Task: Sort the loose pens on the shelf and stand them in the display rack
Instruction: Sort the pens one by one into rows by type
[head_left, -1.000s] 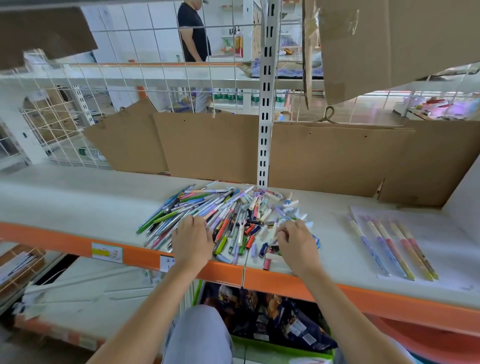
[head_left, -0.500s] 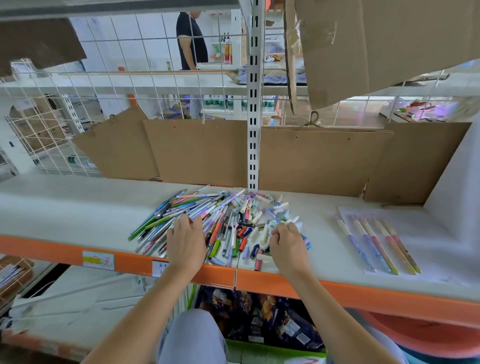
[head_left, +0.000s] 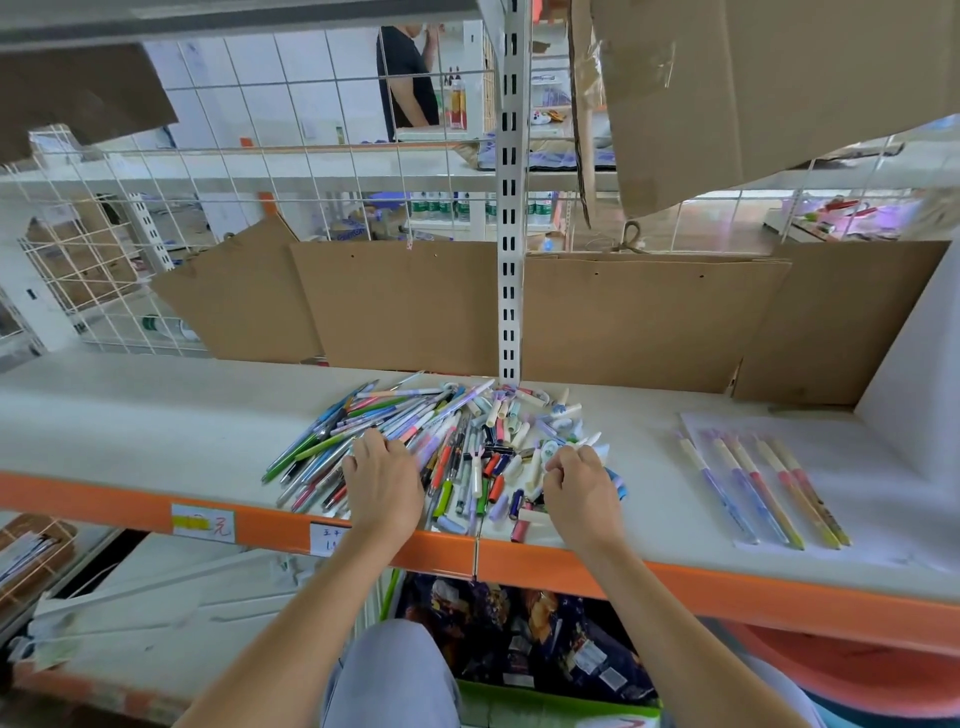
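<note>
Your left hand (head_left: 383, 486) lies flat on the long pens, gripping nothing; your right hand (head_left: 581, 488) curls over small caps, its hold unclear. With the pen pile (head_left: 457, 447) at twelve o'clock, pull matching pens toward three o'clock.

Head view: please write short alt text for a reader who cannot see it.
Two bare hands, left hand and right hand, rest on a pile of loose pens on a white shelf. Five pens lie in a row to the right.
</note>
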